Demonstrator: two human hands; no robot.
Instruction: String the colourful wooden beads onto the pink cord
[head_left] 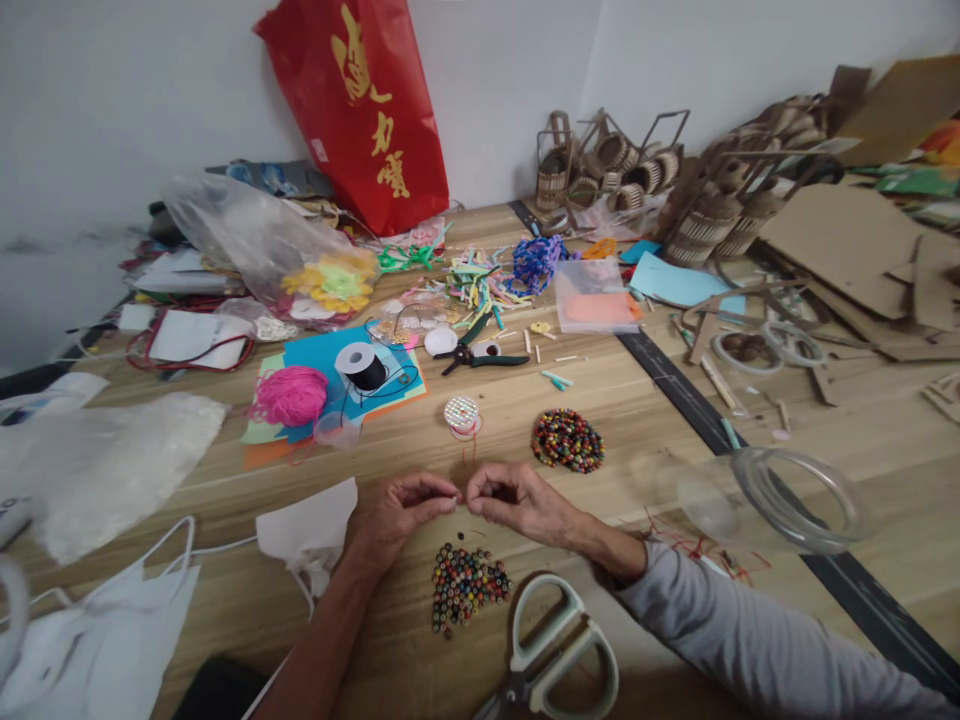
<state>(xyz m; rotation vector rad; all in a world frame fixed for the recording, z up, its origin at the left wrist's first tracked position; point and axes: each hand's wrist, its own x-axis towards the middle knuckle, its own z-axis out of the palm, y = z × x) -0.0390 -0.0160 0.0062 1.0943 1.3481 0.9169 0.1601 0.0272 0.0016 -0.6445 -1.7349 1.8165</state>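
My left hand (401, 508) and my right hand (517, 500) meet fingertip to fingertip low over the wooden table (660, 470), both pinched shut. A small bead and a thin red thread (466, 455) seem to lie between the fingertips; I cannot make them out clearly. The thread runs up to a small spool (461, 413). A loose pile of coloured wooden beads (466, 585) lies just in front of my hands. A round mat of strung beads (568, 440) sits behind my right hand.
White-handled scissors (551, 650) lie near the front edge. Black pliers (480, 357), a black cord spool (364, 367), pink yarn (291, 395) and coloured paper sit mid-table. A clear plastic jar (780, 498) lies on the right, white bags (97, 470) on the left, a red bag (364, 110) and cardboard baskets (637, 170) behind.
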